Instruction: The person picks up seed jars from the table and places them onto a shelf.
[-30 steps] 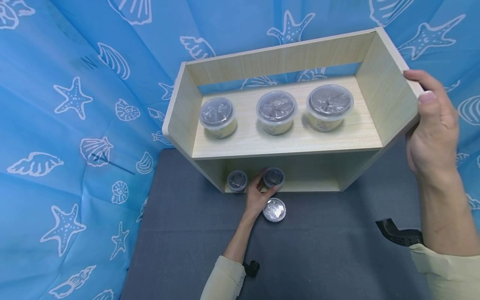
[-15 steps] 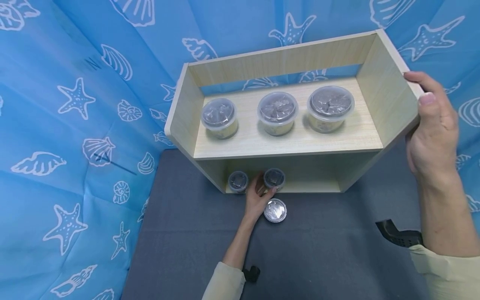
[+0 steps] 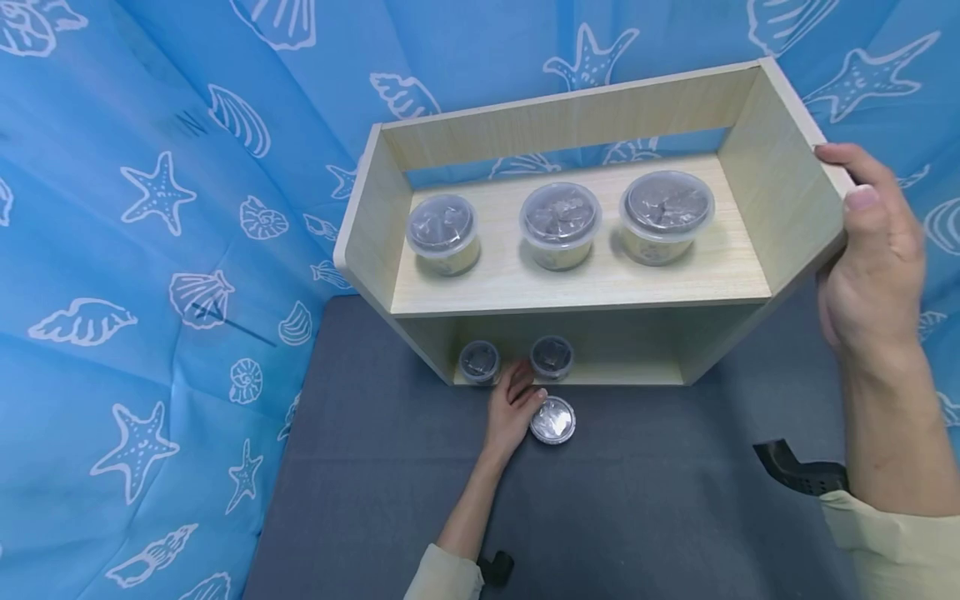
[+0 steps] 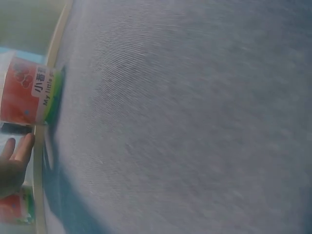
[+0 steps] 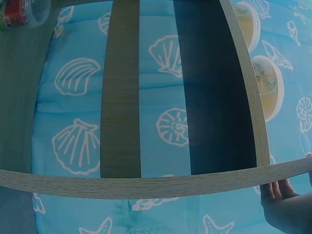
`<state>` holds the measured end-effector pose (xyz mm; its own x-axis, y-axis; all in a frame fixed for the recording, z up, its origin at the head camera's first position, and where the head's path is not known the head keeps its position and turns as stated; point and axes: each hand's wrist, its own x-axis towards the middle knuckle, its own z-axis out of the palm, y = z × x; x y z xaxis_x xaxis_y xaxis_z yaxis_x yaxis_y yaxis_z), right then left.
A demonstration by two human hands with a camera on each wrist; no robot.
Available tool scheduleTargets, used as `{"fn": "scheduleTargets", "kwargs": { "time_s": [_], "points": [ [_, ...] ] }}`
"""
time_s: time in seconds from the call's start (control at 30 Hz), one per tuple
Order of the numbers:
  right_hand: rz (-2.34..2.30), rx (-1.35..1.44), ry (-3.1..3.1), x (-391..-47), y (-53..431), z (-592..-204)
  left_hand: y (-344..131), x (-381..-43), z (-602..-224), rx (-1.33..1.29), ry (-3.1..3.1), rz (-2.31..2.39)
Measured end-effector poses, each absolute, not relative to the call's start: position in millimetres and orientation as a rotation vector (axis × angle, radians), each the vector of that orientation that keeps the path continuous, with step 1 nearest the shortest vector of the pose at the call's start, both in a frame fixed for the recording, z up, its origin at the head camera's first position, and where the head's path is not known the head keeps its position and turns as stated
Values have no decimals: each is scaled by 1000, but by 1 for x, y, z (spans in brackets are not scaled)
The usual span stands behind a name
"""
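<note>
A two-tier pale wooden shelf (image 3: 585, 307) stands on the dark grey cloth. My right hand (image 3: 873, 242) grips the front edge of its right side panel, fingers wrapped behind. My left hand (image 3: 513, 408) is low in front of the lower tier, fingers spread and holding nothing. Its fingertips are beside a lidded plastic cup (image 3: 551, 358) on that tier, and its thumb is at the rim of another lidded cup (image 3: 553, 419) on the cloth. A third cup (image 3: 479, 362) sits left of the hand. In the left wrist view a red-labelled cup (image 4: 27, 92) is above the fingers.
Several larger lidded tubs stand on the upper tier: a left tub (image 3: 443, 233), a middle tub (image 3: 560, 225) and a right tub (image 3: 666, 217). A blue shell-patterned curtain (image 3: 187, 208) hangs behind and at the left. Grey cloth (image 3: 660, 500) spreads in front.
My left hand has let go of the middle cup on the lower tier and drawn back slightly toward the cup on the cloth. The right hand keeps its grip on the shelf.
</note>
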<state>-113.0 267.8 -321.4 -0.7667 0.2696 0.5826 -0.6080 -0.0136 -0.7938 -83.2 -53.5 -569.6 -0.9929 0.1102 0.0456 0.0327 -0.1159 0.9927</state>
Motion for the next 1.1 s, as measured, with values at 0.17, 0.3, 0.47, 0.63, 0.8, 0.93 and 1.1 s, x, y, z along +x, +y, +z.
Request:
{"fn": "scheduleTargets", "kwargs": {
  "time_s": [0.17, 0.3, 0.47, 0.63, 0.8, 0.93, 1.1],
  "points": [
    [1857, 360, -1652, -114, 267, -322, -60, -73, -561, 184, 2016, 2282],
    [1862, 354, -1647, -115, 266, -322, -62, -67, -553, 209, 1989, 2258],
    [1865, 359, -1649, -115, 266, -322, -66, -60, -554, 269, 1982, 2189],
    [1867, 368, -1657, -114, 267, -322, -68, -55, -555, 351, 1987, 2106],
    [1851, 369, -1664, -114, 268, -322, -68, -52, -551, 433, 2101, 1969],
    [1837, 369, -1666, -114, 269, -323, -68, -50, -548, 455, 2152, 1897],
    [1830, 364, -1662, -114, 268, -322, -66, -47, -549, 447, 2190, 1890]
  ]
}}
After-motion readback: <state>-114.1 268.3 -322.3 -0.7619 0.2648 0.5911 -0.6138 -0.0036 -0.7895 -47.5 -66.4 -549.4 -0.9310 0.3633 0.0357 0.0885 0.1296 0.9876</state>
